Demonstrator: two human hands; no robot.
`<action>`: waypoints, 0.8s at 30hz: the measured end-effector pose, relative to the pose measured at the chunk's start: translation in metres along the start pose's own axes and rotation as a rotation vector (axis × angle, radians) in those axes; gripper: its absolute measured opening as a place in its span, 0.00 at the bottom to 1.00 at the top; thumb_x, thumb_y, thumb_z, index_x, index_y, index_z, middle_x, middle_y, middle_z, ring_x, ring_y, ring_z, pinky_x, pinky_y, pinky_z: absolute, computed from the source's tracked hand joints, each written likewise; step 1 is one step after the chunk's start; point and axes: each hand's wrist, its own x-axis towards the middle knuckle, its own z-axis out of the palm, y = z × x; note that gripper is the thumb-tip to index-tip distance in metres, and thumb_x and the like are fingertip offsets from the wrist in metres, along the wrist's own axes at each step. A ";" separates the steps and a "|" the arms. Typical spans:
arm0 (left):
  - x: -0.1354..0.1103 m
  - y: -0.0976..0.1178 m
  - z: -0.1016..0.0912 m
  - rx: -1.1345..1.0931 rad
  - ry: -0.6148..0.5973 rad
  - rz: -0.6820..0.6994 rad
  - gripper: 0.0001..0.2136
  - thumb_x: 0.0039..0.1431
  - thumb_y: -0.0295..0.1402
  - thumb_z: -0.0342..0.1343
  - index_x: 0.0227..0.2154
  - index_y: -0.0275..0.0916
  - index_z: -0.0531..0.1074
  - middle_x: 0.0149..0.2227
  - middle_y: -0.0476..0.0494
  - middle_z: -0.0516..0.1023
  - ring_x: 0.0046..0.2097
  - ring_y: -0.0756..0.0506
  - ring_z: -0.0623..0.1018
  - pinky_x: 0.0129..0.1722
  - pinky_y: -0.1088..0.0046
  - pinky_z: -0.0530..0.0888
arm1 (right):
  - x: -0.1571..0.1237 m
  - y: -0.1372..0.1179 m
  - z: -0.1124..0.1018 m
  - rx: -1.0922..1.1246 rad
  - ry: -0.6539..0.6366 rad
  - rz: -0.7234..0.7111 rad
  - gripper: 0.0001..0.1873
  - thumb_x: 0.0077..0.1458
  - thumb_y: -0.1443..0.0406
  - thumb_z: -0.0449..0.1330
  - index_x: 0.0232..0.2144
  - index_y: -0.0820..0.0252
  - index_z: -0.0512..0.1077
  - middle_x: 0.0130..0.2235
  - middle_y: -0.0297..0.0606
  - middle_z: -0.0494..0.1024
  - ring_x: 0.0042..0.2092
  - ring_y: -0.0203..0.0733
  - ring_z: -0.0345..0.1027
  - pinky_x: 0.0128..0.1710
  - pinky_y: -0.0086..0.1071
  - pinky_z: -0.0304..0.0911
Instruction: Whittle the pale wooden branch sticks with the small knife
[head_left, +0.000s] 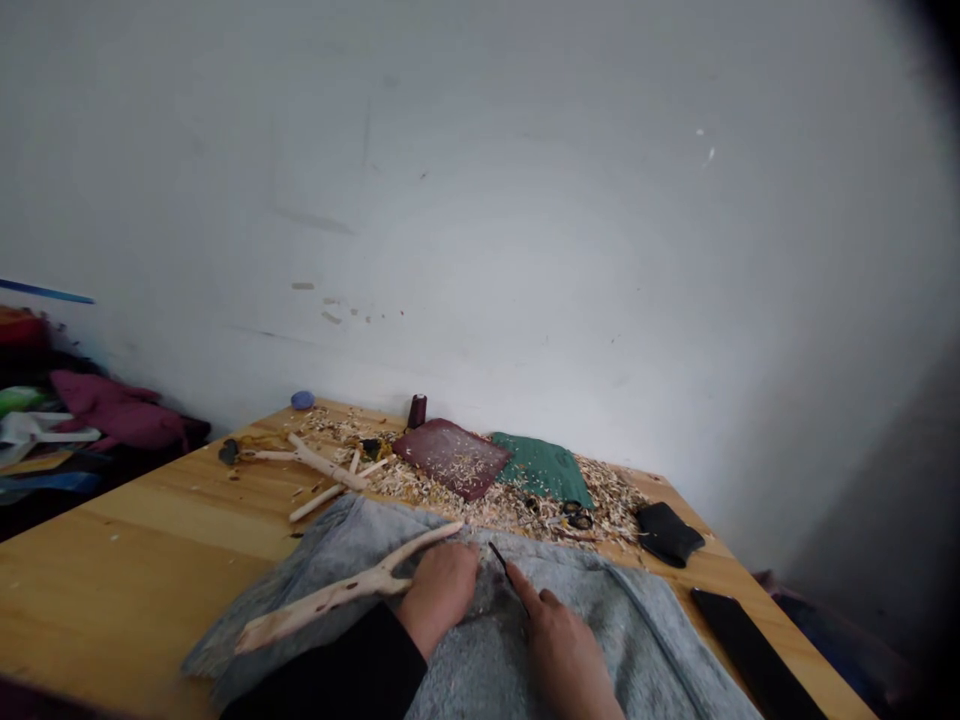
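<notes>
My left hand (439, 595) is closed around a long, pale, forked wooden stick (337, 595) that lies across a grey fleece cloth (645, 640) on the wooden table (127, 560). The stick's thick end points to the lower left, its thin tip toward the upper right. My right hand (559, 650) grips a small dark-bladed knife (501, 562), forefinger stretched along it, blade tip close to the left hand's knuckles. A black sleeve covers my left forearm.
Wood shavings (517, 500) are piled behind the cloth, over a dark red mat (454, 455) and a green mat (544, 465). Peeled sticks (322, 470), a dark spool (417, 410), a black pouch (667, 532) and a black flat strip (750, 650) lie around. Clothes heap at left.
</notes>
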 end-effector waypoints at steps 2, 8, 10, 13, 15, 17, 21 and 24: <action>-0.001 0.001 -0.002 0.017 -0.007 0.018 0.13 0.61 0.27 0.47 0.36 0.36 0.79 0.35 0.30 0.82 0.39 0.34 0.81 0.41 0.60 0.70 | 0.000 -0.001 -0.002 -0.011 -0.019 0.004 0.42 0.55 0.81 0.44 0.67 0.43 0.57 0.41 0.40 0.81 0.39 0.43 0.79 0.33 0.27 0.63; 0.000 0.004 -0.007 0.054 -0.024 0.048 0.13 0.60 0.25 0.48 0.36 0.35 0.80 0.35 0.28 0.82 0.39 0.32 0.81 0.40 0.59 0.71 | -0.001 -0.005 -0.012 -0.041 -0.041 -0.015 0.43 0.55 0.81 0.44 0.68 0.44 0.56 0.42 0.40 0.81 0.40 0.43 0.79 0.35 0.27 0.64; 0.000 0.004 -0.007 0.063 -0.030 0.048 0.13 0.60 0.26 0.49 0.36 0.34 0.80 0.35 0.27 0.82 0.39 0.31 0.81 0.40 0.58 0.72 | -0.002 -0.007 -0.015 -0.040 -0.069 -0.021 0.42 0.56 0.80 0.43 0.68 0.46 0.56 0.43 0.41 0.81 0.42 0.45 0.79 0.36 0.29 0.65; 0.000 0.005 -0.008 0.086 -0.048 0.052 0.12 0.61 0.28 0.50 0.38 0.34 0.79 0.37 0.27 0.82 0.41 0.32 0.81 0.41 0.59 0.72 | -0.002 -0.010 -0.022 -0.055 -0.112 -0.012 0.42 0.56 0.80 0.43 0.68 0.45 0.56 0.44 0.42 0.81 0.43 0.47 0.79 0.38 0.31 0.67; 0.001 0.005 -0.009 0.112 -0.068 0.054 0.13 0.62 0.27 0.48 0.38 0.34 0.79 0.38 0.27 0.82 0.42 0.32 0.81 0.43 0.59 0.72 | -0.001 -0.012 -0.027 -0.064 -0.150 0.000 0.42 0.56 0.80 0.43 0.68 0.44 0.56 0.44 0.42 0.82 0.44 0.47 0.78 0.39 0.31 0.67; 0.001 0.006 -0.010 0.141 -0.095 0.056 0.14 0.62 0.25 0.46 0.38 0.33 0.79 0.38 0.28 0.83 0.42 0.34 0.82 0.44 0.59 0.73 | 0.001 -0.015 -0.031 -0.067 -0.175 0.009 0.41 0.57 0.79 0.43 0.67 0.43 0.57 0.44 0.42 0.82 0.45 0.49 0.78 0.40 0.34 0.68; 0.000 0.009 -0.011 0.184 -0.133 0.081 0.16 0.62 0.25 0.44 0.38 0.34 0.79 0.39 0.30 0.83 0.44 0.35 0.81 0.46 0.60 0.73 | 0.007 -0.024 -0.036 -0.076 -0.176 0.018 0.37 0.59 0.78 0.42 0.66 0.47 0.61 0.44 0.46 0.82 0.46 0.53 0.78 0.42 0.39 0.69; -0.001 0.009 -0.012 0.203 -0.146 0.107 0.16 0.62 0.25 0.44 0.40 0.35 0.78 0.40 0.31 0.83 0.44 0.35 0.81 0.46 0.60 0.73 | 0.011 -0.028 -0.037 -0.087 -0.168 0.036 0.35 0.60 0.77 0.42 0.65 0.50 0.63 0.44 0.49 0.82 0.45 0.56 0.78 0.41 0.41 0.70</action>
